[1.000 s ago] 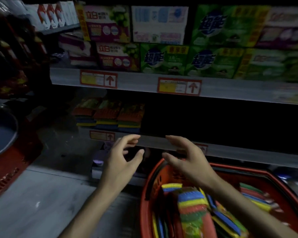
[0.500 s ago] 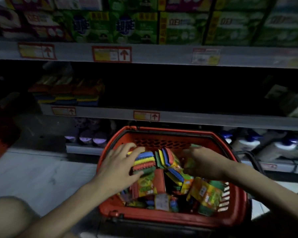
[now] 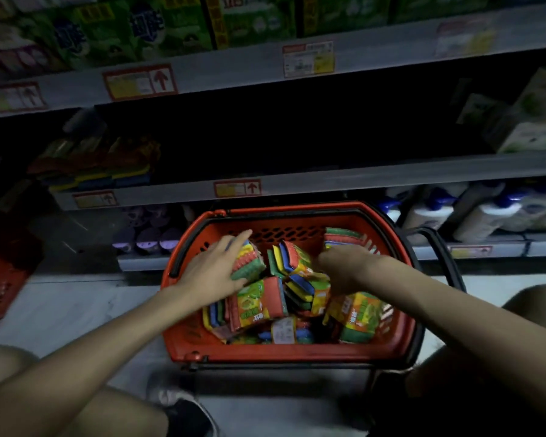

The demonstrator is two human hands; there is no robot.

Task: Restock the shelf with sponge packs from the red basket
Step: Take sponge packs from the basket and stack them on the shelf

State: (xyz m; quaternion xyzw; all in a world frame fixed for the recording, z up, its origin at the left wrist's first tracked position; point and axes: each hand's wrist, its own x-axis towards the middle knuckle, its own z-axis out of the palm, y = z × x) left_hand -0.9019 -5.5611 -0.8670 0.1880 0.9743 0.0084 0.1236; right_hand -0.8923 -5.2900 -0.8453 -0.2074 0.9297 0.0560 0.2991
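Left hand (image 3: 215, 272) wraps its fingers (image 3: 234, 244) over an upright sponge pack (image 3: 248, 263) near the red basket (image 3: 284, 354)'s far-left corner — right hand (image 3: 344, 266)'s grip can't be told.

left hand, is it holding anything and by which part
The left hand wraps a striped sponge pack by its upper left side, not yet lifted out of the red basket.
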